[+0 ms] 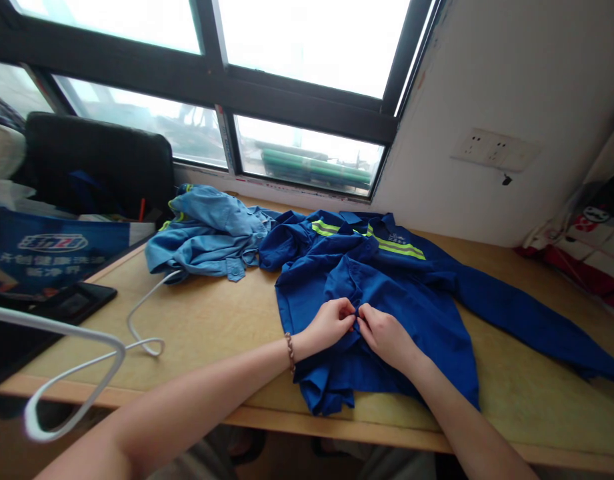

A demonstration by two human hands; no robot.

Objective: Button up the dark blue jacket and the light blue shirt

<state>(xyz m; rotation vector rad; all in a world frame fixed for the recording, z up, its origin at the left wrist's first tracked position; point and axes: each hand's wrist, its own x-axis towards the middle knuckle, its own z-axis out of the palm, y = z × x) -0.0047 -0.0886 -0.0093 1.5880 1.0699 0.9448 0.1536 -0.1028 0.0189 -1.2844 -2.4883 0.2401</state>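
Observation:
A dark blue work jacket (407, 333) with yellow-green reflective strips lies spread on the wooden table, collar towards the window and one sleeve stretched to the right. At its front opening, my left hand (334, 323) pinches the cloth edge with closed fingers. Right beside it, almost touching, my right hand (384, 333) pinches the same front edge. Whatever small part sits between the fingertips is hidden. A light blue garment (211, 230) lies crumpled to the left, against the jacket's other sleeve.
The wooden table (201, 327) runs below a dark-framed window. A white cable (131, 327) loops over its left side. A blue printed bag (61, 253) and a black chair back (101, 163) stand at the left. On the right wall is a socket panel (497, 148).

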